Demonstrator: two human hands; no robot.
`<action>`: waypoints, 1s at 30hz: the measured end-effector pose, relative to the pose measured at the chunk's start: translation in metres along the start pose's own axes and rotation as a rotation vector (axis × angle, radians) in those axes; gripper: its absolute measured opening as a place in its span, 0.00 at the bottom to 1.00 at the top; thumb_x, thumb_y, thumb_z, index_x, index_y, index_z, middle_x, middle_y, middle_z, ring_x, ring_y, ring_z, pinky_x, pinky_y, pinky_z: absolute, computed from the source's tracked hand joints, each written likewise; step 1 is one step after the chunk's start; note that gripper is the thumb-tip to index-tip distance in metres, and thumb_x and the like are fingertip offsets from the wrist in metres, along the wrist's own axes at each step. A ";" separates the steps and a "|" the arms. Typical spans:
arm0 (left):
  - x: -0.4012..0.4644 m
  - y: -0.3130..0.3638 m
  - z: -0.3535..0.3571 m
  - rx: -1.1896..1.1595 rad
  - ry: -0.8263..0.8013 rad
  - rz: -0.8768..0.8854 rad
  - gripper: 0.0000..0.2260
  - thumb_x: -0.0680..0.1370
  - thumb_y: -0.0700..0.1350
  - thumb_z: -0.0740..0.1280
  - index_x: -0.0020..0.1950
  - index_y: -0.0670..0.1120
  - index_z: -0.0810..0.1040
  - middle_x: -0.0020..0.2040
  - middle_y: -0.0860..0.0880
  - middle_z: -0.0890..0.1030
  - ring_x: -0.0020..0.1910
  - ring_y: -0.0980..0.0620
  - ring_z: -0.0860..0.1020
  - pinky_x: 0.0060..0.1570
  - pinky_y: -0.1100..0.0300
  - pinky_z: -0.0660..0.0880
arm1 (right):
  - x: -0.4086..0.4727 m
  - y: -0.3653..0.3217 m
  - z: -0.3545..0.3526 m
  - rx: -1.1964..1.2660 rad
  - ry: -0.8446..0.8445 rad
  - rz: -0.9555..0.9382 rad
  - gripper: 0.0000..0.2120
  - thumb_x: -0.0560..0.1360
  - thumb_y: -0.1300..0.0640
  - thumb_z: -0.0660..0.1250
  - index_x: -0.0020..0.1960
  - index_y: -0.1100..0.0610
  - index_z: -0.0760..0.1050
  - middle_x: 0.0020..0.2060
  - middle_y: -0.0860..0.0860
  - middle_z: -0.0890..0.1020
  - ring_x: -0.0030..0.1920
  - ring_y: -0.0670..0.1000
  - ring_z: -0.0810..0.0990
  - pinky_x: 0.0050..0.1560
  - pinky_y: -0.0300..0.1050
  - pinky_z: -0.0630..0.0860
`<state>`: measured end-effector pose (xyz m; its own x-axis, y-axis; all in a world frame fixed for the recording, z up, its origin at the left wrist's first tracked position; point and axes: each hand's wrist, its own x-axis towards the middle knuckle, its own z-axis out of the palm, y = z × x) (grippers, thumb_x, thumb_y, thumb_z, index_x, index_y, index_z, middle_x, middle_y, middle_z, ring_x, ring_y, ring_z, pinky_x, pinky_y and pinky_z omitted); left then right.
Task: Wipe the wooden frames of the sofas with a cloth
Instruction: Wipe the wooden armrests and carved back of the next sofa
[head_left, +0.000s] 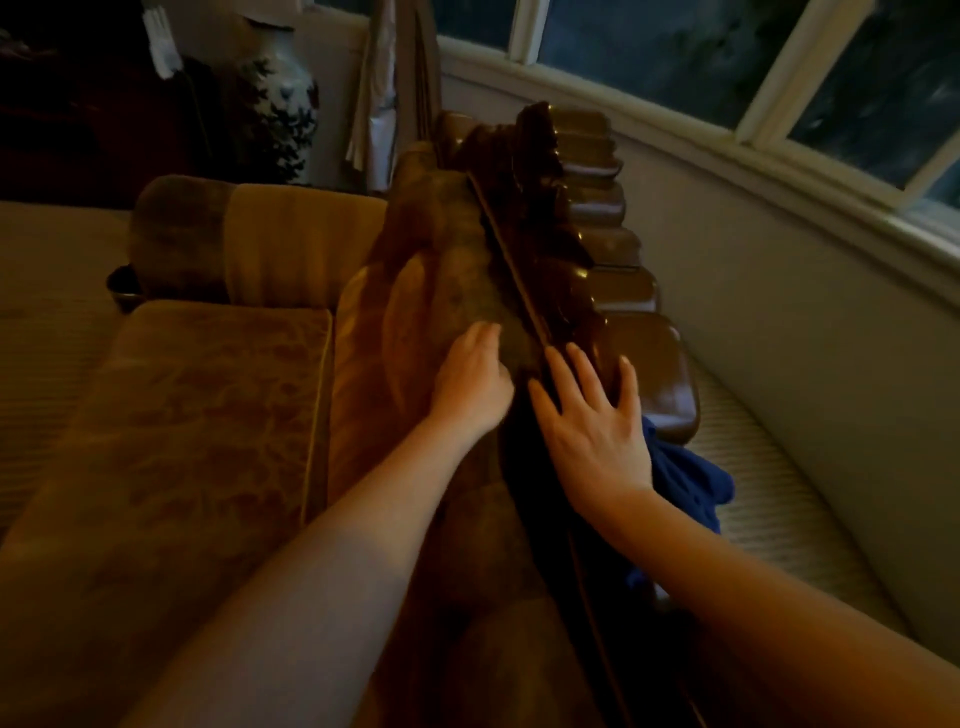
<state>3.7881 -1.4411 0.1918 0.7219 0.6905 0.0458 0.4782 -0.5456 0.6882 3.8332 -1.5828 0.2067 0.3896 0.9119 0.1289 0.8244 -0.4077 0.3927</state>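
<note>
The right hand (592, 421) presses flat, fingers straight, on the blue cloth (691, 483) atop the carved dark wooden sofa frame (597, 234), while the left hand (470, 374), fingers relaxed, braces the brown upholstered backrest (441, 249).

two bare forearms, no sleeves showing; left hand (470, 387) and right hand (592, 426) wear no rings, watch or gloves.
</note>
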 end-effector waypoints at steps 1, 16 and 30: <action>0.007 0.000 0.010 0.131 0.002 0.040 0.23 0.82 0.44 0.53 0.77 0.45 0.53 0.78 0.48 0.52 0.77 0.50 0.49 0.74 0.51 0.54 | 0.002 -0.001 -0.001 -0.014 -0.006 -0.003 0.32 0.76 0.53 0.63 0.76 0.54 0.55 0.76 0.58 0.48 0.76 0.60 0.42 0.68 0.67 0.36; 0.017 -0.029 0.035 0.421 0.146 0.194 0.24 0.80 0.52 0.53 0.77 0.51 0.55 0.77 0.53 0.56 0.76 0.55 0.52 0.65 0.54 0.58 | 0.107 0.013 -0.023 -0.272 0.006 0.007 0.23 0.80 0.52 0.55 0.73 0.55 0.60 0.75 0.57 0.56 0.76 0.59 0.47 0.72 0.65 0.41; -0.030 0.046 0.041 -0.550 -0.018 0.003 0.29 0.80 0.55 0.58 0.78 0.53 0.49 0.77 0.44 0.49 0.75 0.44 0.54 0.71 0.54 0.58 | 0.070 0.055 -0.061 1.517 0.353 0.308 0.09 0.80 0.51 0.59 0.53 0.50 0.77 0.48 0.49 0.82 0.49 0.46 0.81 0.54 0.47 0.78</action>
<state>3.8096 -1.5064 0.1924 0.7334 0.6786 0.0392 0.1476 -0.2152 0.9654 3.8807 -1.5388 0.2930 0.6795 0.6654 0.3092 0.4461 -0.0400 -0.8941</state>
